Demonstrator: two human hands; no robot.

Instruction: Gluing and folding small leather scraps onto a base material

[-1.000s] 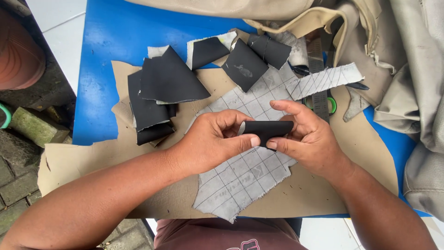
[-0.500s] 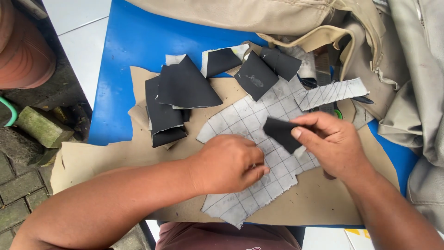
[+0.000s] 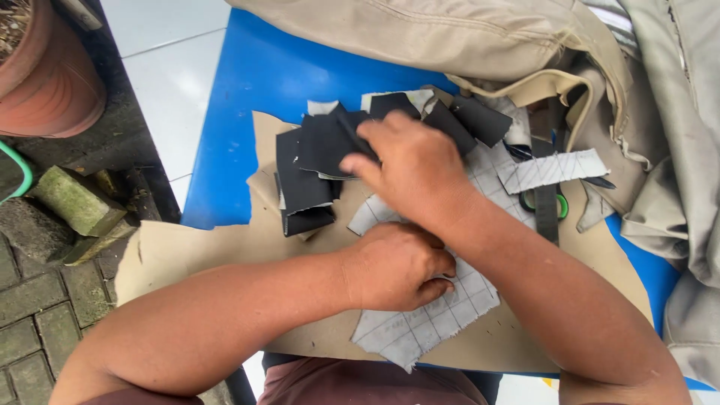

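Meanwhile right hand pinches a matte black scrap over the pile; left hand, fingers curled, presses grid-lined grey fabric.

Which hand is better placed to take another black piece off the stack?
The right hand: it is reached across onto the black pieces. The left hand is fisted on the grey gridded fabric, nearer the body.

Terracotta clay flower pot at ten o'clock, on dark ground. Mossy grey stone block at nine, beside a green curved hose. Beige upholstery cover bunched at twelve to two. Green-handled scissors at three, near a quilted grey fabric strip. Blue tabletop underneath, tan paper sheet spread across it.
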